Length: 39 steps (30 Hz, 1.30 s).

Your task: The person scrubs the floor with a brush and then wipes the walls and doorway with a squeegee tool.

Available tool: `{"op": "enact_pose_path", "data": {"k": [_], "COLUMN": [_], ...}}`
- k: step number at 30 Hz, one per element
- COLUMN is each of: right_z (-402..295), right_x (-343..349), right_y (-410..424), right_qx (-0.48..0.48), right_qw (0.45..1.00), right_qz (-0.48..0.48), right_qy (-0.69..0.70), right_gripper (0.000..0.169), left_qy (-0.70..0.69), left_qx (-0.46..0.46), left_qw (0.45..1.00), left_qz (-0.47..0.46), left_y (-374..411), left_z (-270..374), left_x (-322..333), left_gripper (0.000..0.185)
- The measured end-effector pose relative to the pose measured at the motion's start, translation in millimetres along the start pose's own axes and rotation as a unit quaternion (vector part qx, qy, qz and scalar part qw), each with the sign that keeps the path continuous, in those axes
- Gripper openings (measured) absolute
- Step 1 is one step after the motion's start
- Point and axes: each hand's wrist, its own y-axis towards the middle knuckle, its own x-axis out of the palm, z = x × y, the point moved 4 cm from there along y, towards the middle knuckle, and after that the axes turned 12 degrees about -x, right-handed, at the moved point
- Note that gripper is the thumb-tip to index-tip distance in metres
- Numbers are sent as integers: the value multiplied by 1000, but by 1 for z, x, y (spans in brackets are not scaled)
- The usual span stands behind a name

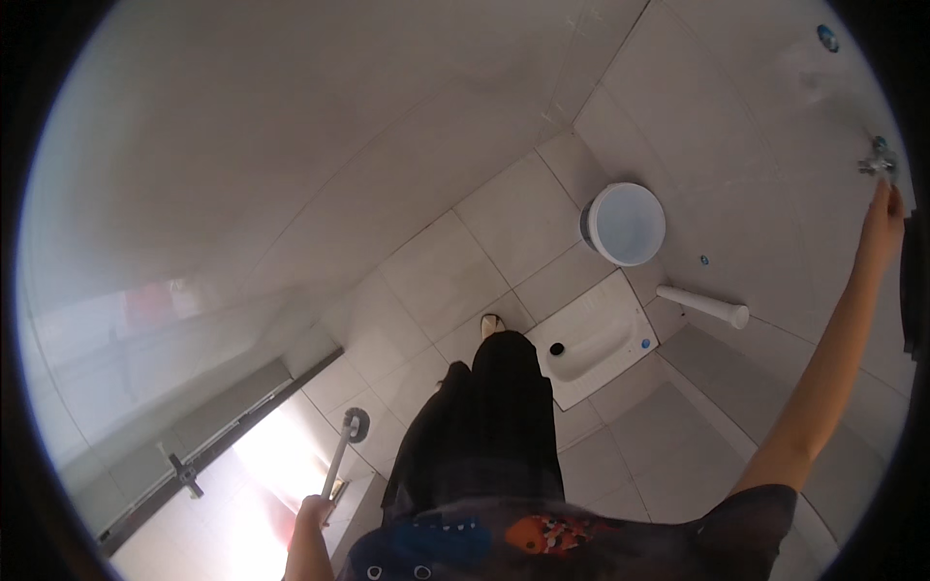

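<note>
My left hand (316, 511), low at the left, is closed around the white handle of a toilet brush (336, 465), whose grey round head hangs above the tiles. My right arm reaches far to the right, where my right hand (884, 210) has its fingertips at a chrome wall tap (880, 165); whether they grip it is too small to tell. Ahead of me, a white plastic bucket (626, 224) stands by the wall. A white squat toilet pan (599, 338) is set in the floor beside my legs, with a dark drain hole.
A white pipe (703, 306) sticks out near the wall behind the pan. A raised tiled ledge (726, 399) lies to the right. At the left, a door frame with a dark edge (240, 428) has a handle (186, 475) and bright light beside it. Tiled walls surround the floor (429, 298).
</note>
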Motion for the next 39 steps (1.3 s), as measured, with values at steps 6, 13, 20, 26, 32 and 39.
{"op": "enact_pose_path", "data": {"k": [6, 13, 20, 26, 32, 39], "right_z": [12, -16, 18, 12, 21, -12], "right_x": [166, 306, 367, 333, 270, 266], "right_y": [-293, -643, -665, -638, -566, -533], "right_qx": [399, 865, 850, 818, 798, 789], "right_qw": [852, 379, 332, 327, 396, 502], "right_qz": [-152, -197, 41, 79, -86, -245], "right_qy": [304, 264, 406, 466, 446, 255], "right_gripper": [12, 55, 38, 19, 15, 25], "left_qy": [8, 85, 182, 86, 70, -7], "left_qx": [-64, 194, 202, 130, 152, 178], "left_qw": [997, 973, 953, 985, 985, 984], "left_qz": [31, 90, 135, 76, 48, 29], "left_y": [-8, 5, -3, 12, 23, 53], "left_z": [16, 17, 21, 32, 49, 25], "left_x": [1, -4, -10, -23, -10, 24], "left_gripper": [26, 24, 24, 20, 27, 25]}}
